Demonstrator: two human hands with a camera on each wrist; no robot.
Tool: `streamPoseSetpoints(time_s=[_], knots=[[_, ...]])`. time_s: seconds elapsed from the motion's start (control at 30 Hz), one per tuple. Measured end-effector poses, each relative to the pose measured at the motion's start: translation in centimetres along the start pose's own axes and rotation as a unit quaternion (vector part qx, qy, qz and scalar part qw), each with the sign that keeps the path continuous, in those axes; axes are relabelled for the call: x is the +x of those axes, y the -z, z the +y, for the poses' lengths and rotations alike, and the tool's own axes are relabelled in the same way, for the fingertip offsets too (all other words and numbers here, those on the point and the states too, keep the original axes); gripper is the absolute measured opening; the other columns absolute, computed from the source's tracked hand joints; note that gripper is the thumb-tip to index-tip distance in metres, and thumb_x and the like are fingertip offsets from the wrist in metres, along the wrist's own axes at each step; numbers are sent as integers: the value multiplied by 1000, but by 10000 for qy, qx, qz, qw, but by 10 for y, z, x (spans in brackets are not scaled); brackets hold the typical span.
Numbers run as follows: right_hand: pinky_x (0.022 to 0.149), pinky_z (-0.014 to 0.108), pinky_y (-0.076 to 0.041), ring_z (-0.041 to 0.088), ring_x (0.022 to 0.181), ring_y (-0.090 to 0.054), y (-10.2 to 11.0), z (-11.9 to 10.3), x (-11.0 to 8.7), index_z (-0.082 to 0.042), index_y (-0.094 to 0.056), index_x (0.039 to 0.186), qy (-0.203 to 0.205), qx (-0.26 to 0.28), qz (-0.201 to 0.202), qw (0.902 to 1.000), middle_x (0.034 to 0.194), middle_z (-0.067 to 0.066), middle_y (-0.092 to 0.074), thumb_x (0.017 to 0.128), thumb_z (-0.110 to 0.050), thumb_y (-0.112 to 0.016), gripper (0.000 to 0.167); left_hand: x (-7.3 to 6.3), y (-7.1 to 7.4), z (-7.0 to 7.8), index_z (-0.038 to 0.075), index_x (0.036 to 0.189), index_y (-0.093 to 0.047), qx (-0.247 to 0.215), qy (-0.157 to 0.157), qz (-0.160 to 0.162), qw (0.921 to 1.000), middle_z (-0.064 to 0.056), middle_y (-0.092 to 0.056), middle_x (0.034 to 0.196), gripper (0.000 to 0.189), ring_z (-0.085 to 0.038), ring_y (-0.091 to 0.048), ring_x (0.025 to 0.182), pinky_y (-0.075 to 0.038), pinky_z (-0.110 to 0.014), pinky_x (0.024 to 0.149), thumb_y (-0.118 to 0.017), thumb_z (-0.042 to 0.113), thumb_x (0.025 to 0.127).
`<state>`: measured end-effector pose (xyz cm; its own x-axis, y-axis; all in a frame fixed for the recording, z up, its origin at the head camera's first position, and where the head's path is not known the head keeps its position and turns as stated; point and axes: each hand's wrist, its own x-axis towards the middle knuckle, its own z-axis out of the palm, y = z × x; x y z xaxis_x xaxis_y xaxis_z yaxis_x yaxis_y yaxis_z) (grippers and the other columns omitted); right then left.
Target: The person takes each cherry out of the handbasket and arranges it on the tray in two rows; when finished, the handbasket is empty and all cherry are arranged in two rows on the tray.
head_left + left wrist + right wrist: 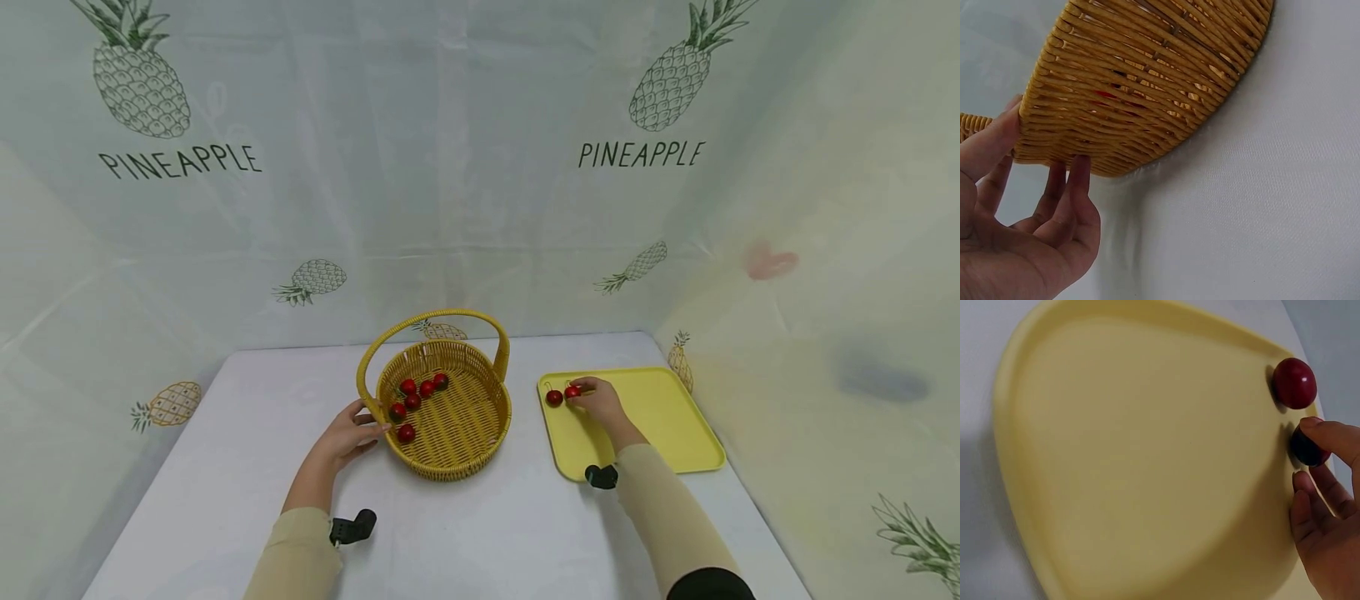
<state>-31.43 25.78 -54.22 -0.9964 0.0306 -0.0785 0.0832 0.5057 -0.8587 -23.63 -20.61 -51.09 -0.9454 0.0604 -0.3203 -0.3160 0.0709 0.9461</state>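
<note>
A round yellow wicker basket (459,454) with a tall arched handle stands on the table, with several red cherries (412,402) in its left part. My left hand (348,435) grips the basket's left side; in the left wrist view the thumb lies at the rim and the fingertips (1079,167) touch the woven wall. Over the yellow tray (652,417), my right hand (600,402) pinches a dark red cherry (1310,449) between thumb and fingers, near the tray's far left corner. Another cherry (554,398) lies on the tray just left of it.
The table (480,533) has a white cover. Behind it hangs a pale curtain (450,183) with pineapple prints, and its folds also flank both sides. A black wrist camera (352,527) sits on the left sleeve, another black camera (602,477) on the right.
</note>
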Motion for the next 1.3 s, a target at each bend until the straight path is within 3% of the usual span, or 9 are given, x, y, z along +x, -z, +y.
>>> streamPoseSetpoints(time_s=[0.27,0.53,0.77,0.97,1.3], knots=[[69,28,-48,34,97,-58,1,-4,-1,8,-61,121,-48,-118,-54,9999,114,26,-58,87,-1,-71,36,0,0,0,3,141,-38,14,1,-19,10000,-29,-41,138,60,-22,-59,98,-44,-51,93,-69,4,90],[83,43,-49,41,107,-54,11,-6,-1,6,-62,120,62,-423,-53,9991,119,27,-57,85,-5,-74,38,0,-1,1,2,141,-38,6,13,-34,10000,-29,-41,139,58,-22,-59,100,-42,-53,97,-68,4,91],[81,46,-50,43,107,-54,20,-8,-4,4,-62,123,163,-579,-165,9981,124,28,-54,88,-6,-70,37,-1,0,-1,2,142,-37,43,-28,-11,10000,-30,-41,139,62,-26,-57,106,-42,-53,97,-70,5,89],[87,49,-47,44,111,-51,11,-1,-1,6,-61,122,68,-417,-132,9990,125,29,-53,89,-6,-70,36,-2,0,-1,1,142,-38,47,-23,-17,10000,-31,-41,140,61,-31,-55,112,-40,-55,99,-70,4,90],[87,44,-49,40,103,-58,4,-6,1,10,-62,116,-27,-327,37,9995,115,27,-61,84,-1,-73,35,-2,1,-1,1,142,-37,13,-85,-37,10000,-30,-42,138,62,-27,-57,107,-41,-53,98,-70,5,90]])
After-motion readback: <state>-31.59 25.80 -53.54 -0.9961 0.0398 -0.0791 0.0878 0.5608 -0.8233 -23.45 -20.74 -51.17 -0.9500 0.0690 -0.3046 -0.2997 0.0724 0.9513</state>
